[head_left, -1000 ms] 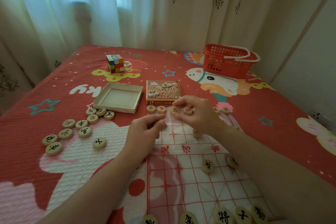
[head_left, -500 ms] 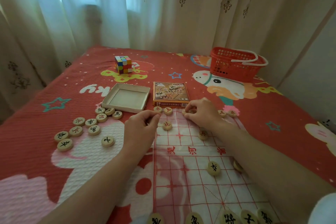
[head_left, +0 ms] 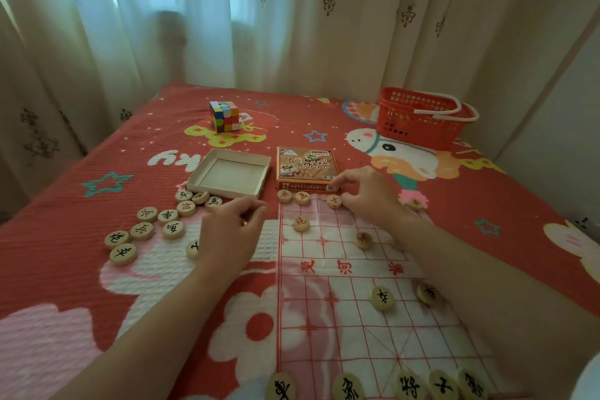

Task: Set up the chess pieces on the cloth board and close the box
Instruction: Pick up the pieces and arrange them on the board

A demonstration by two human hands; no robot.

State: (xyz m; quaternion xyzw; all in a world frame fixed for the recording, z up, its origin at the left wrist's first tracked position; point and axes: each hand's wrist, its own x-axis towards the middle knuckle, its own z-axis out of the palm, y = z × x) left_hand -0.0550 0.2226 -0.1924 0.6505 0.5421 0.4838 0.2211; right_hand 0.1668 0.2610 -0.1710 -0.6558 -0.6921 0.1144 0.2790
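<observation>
The cloth board [head_left: 357,318], white with red lines, lies on the red bed cover. Round wooden pieces stand on it: red ones along the far row [head_left: 284,195], a red cannon [head_left: 300,223], and black ones in the near row [head_left: 406,386]. My right hand [head_left: 370,197] reaches to the far row and its curled fingertips pinch a red piece [head_left: 334,201] lying there. My left hand [head_left: 232,227] hovers left of the board, fingers loosely curled, nothing seen in it. Several loose black pieces [head_left: 168,216] lie to its left. The open box tray [head_left: 207,184] and printed lid [head_left: 305,166] sit behind.
A colourful puzzle cube [head_left: 224,116] stands at the back of the bed. A red plastic basket [head_left: 422,120] with white handles sits at the back right. Curtains hang behind the bed and a wall runs along its right side.
My left hand let go of the red cannon on the board and drew back to the left. My right hand stretched toward the far row and set a red piece down there.
</observation>
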